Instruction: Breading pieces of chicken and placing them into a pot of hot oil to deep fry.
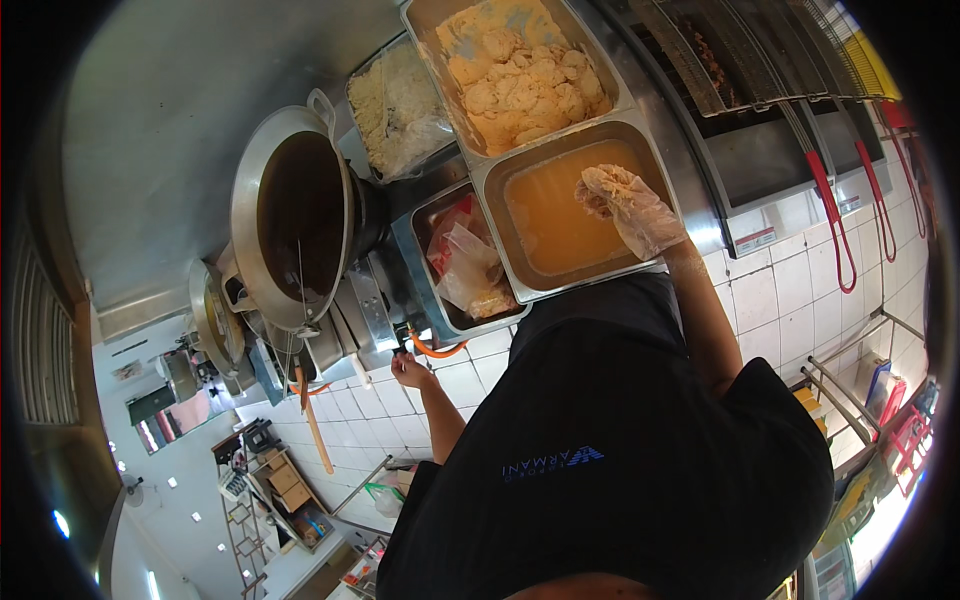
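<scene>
My right hand (634,214), in a clear plastic glove caked with batter, hovers over a steel pan of thin orange liquid (566,217). Its fingers are bunched; whether anything is inside them I cannot tell. Bare, my left hand (412,371) grips a small black valve knob (401,346) at the stove's front, beside an orange gas hose (439,352). Battered pieces (525,90) fill much of the steel pan beyond the liquid. To the left of the liquid, a smaller steel tray (480,319) holds plastic bags (469,262).
A large wok of dark oil (304,217) stands left, a wire-handled tool (315,427) jutting from its near side. Bagged pale crumbs (397,105) lie behind. Fryer baskets with red handles (829,195) sit at right. Another wok (214,315) stands farther left.
</scene>
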`<state>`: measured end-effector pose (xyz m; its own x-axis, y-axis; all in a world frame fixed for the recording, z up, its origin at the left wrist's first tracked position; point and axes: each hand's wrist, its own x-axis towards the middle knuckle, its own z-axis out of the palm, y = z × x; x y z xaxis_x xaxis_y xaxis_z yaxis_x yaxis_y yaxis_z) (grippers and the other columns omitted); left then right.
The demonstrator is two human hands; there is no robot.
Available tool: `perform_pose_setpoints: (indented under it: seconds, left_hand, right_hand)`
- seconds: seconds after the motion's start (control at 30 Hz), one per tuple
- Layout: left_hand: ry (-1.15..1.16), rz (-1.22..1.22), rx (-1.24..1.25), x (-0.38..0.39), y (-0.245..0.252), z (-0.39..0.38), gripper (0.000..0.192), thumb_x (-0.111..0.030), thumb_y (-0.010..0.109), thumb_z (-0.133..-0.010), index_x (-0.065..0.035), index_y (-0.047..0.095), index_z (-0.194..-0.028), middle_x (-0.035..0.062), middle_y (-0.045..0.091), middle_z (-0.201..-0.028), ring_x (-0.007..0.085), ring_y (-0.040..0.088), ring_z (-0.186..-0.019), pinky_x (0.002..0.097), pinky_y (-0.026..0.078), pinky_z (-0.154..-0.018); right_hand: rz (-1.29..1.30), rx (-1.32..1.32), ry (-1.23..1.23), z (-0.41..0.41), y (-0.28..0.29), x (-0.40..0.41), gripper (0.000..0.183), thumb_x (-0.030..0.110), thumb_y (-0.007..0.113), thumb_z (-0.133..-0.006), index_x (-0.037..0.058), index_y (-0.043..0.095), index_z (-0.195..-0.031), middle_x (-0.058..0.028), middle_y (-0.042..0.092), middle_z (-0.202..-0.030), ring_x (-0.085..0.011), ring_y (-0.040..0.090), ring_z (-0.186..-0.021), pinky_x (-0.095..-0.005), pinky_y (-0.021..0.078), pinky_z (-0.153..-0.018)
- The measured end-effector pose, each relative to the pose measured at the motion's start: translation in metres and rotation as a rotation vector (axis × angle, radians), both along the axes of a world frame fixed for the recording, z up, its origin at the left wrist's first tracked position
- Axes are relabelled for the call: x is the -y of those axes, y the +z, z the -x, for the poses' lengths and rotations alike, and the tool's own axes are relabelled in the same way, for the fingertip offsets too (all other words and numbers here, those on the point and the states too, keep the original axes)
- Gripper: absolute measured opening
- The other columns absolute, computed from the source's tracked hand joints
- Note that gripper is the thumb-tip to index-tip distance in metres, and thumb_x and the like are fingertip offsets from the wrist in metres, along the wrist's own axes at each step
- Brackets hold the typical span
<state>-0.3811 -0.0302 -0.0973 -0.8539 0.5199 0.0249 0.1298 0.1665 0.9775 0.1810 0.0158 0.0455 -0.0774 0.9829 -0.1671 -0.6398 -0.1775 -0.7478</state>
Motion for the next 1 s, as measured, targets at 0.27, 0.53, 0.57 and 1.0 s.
perform_pose_setpoints:
  seconds: [0.27,0.53,0.57,1.0]
  left_hand:
    - [0.006,0.087,0.174,-0.005,0.008,0.014,0.027,-0.021,0.051,-0.089,0.0058,0.053,-0.092,0.0115,0.059,-0.078,0.0162,0.058,-0.068,0.0251,0.053,-0.065]
    - [-0.021,0.104,0.19,-0.008,0.004,0.019,0.027,-0.023,0.053,-0.088,0.0042,0.055,-0.085,0.011,0.059,-0.074,0.0175,0.059,-0.066,0.0257,0.054,-0.063]
    - [-0.019,0.102,0.189,-0.008,0.003,0.021,0.027,-0.023,0.053,-0.088,0.0042,0.055,-0.085,0.011,0.059,-0.074,0.0175,0.059,-0.066,0.0257,0.054,-0.063]
    - [-0.055,0.15,-0.349,-0.006,0.0,0.003,0.028,0.007,0.068,-0.069,-0.0007,0.047,-0.085,0.0024,0.047,-0.074,0.0135,0.048,-0.069,0.0254,0.044,-0.061]
  right_hand:
    - [0.022,0.022,0.009,-0.001,0.003,0.001,0.041,0.029,0.053,-0.088,0.0053,0.044,-0.12,-0.0094,0.055,-0.108,-0.0165,0.053,-0.096,-0.0277,0.0404,-0.083]
    - [0.002,0.04,0.041,-0.003,-0.005,0.0,0.044,0.03,0.054,-0.087,0.0053,0.043,-0.122,-0.0103,0.054,-0.111,-0.0175,0.051,-0.101,-0.0288,0.0402,-0.085]
    - [0.0,0.039,0.043,-0.002,-0.003,0.0,0.044,0.03,0.054,-0.087,0.0053,0.043,-0.122,-0.0103,0.054,-0.111,-0.0175,0.051,-0.101,-0.0288,0.0402,-0.085]
    - [-0.071,0.028,0.043,0.001,0.004,0.004,0.044,0.03,0.056,-0.086,0.0056,0.044,-0.121,-0.009,0.054,-0.109,-0.0154,0.052,-0.098,-0.0274,0.0412,-0.082]
